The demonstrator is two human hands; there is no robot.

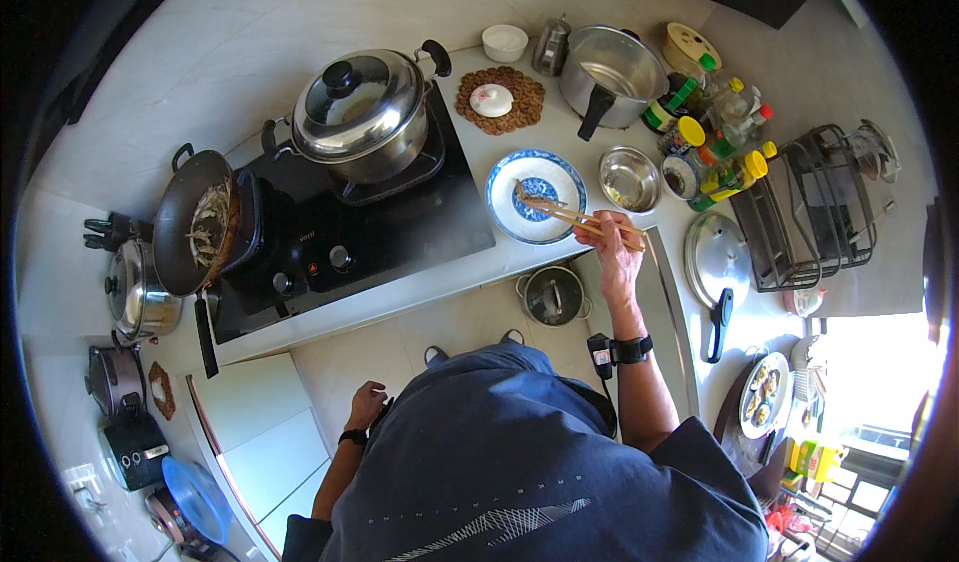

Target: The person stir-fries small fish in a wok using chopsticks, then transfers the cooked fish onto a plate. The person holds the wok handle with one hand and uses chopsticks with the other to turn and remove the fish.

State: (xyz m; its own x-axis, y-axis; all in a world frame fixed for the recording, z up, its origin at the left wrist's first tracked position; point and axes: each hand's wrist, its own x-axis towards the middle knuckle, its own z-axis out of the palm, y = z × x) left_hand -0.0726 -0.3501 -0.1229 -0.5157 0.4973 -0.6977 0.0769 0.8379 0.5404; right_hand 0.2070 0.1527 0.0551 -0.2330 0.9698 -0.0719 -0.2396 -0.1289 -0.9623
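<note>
My right hand grips a pair of wooden chopsticks over a blue-and-white plate. Their tips meet a small piece of browned food, seemingly a fried fish; whether it rests on the plate or is lifted cannot be told. Down beside my body hangs my left hand, fingers loosely bent, away from the counter. A dark object shows at its edge, partly hidden by my shirt. At the left of the black gas hob, a wok contains several small fried fish.
A lidded steel pot sits on the hob's rear burner. Right of the plate stand a steel bowl, a pressure cooker body and several bottles. The wok's handle juts over the counter edge. A lidded pot is on the floor.
</note>
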